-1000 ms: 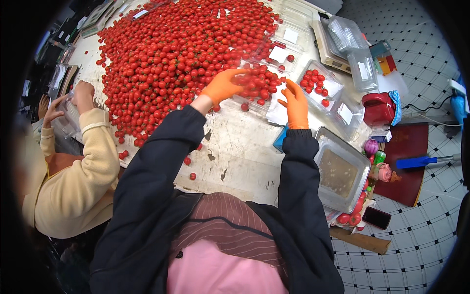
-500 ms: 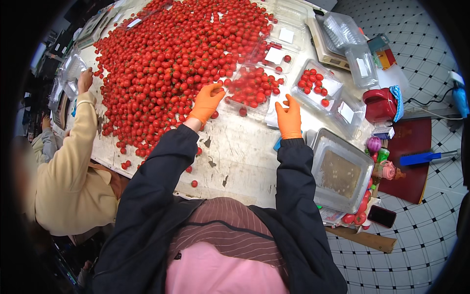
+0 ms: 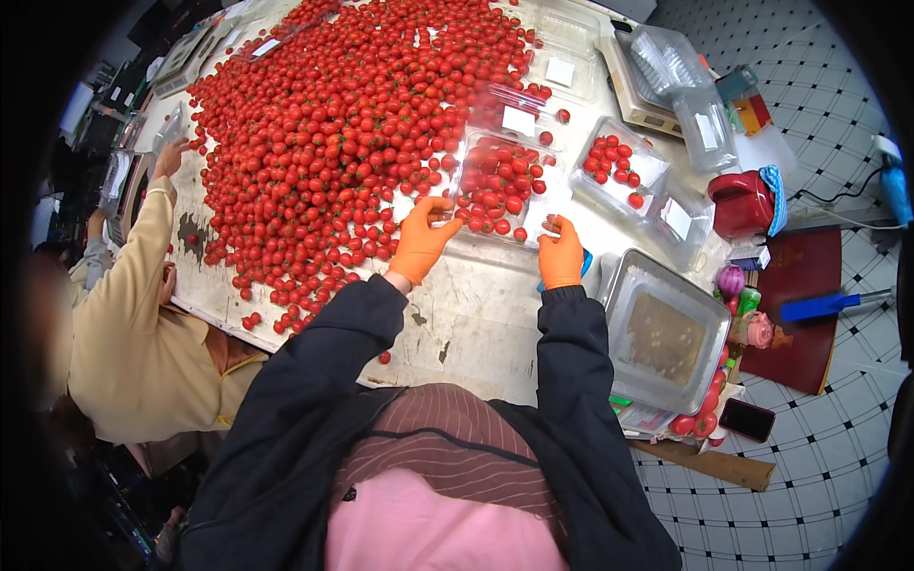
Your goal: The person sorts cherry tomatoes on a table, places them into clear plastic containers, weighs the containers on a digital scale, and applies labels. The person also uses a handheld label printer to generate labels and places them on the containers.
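Note:
A clear plastic box (image 3: 486, 249) with red cherry tomatoes (image 3: 497, 186) in it stands in front of me, beside a large heap of cherry tomatoes (image 3: 314, 143). My left hand (image 3: 422, 241), in an orange glove, has thumb and fingers curled at the box's near left corner. At its near right corner, my orange-gloved right hand (image 3: 560, 253) has its fingers bent in on the rim. Part of the rim is hidden by the fingers. A white label (image 3: 519, 120) shows on clear plastic behind the tomatoes.
To the right are another open box (image 3: 582, 181) with several tomatoes, a metal tray (image 3: 621, 328), and a scale (image 3: 640, 95) bearing stacked clear boxes (image 3: 662, 59). A red container (image 3: 738, 207) stands near the table's edge. On the left a person in a beige jacket (image 3: 133, 324) reaches over the table.
The box with tomatoes has come nearer to me, and its tomatoes have shifted. My left hand has moved right and nearer. My right hand's fingers have curled in at the box's corner.

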`<state>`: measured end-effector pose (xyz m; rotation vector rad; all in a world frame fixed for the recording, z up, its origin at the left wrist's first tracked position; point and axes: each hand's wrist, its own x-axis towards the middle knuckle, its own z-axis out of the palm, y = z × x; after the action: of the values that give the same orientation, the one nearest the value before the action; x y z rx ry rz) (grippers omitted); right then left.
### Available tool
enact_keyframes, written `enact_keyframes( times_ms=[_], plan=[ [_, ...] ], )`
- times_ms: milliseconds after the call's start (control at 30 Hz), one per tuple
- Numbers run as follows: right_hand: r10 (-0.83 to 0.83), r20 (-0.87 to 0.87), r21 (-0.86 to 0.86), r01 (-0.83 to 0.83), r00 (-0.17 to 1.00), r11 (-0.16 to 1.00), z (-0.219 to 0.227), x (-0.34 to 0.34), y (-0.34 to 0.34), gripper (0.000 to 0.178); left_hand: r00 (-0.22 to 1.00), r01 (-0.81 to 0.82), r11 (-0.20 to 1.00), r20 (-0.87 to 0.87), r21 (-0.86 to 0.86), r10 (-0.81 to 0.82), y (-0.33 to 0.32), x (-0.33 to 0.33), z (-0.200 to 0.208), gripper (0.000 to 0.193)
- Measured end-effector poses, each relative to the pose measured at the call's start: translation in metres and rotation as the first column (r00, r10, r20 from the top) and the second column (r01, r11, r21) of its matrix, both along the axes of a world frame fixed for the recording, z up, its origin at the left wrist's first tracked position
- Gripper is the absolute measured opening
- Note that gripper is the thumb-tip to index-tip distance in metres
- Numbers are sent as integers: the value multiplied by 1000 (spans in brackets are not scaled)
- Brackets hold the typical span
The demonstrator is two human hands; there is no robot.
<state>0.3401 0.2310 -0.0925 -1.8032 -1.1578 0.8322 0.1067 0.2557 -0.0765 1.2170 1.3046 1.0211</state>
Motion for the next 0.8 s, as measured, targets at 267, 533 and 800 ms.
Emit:
enact_keyframes(
  times_ms=[267, 533, 800],
  plan=[
    [34, 177, -91, -18, 984, 996, 12, -8, -7, 50, 998, 68, 977, 29, -204, -64, -25, -24, -11, 51],
    [89, 457, 273, -235, 885, 933, 63, -27, -14, 49, 891, 379, 874, -135, -304, -433, -83, -47, -5, 37],
    [544, 132, 68, -555, 829, 829, 57, -90, -58, 31, 861, 466, 844, -84, -265, -502, -112, -49, -11, 37]
  ],
)
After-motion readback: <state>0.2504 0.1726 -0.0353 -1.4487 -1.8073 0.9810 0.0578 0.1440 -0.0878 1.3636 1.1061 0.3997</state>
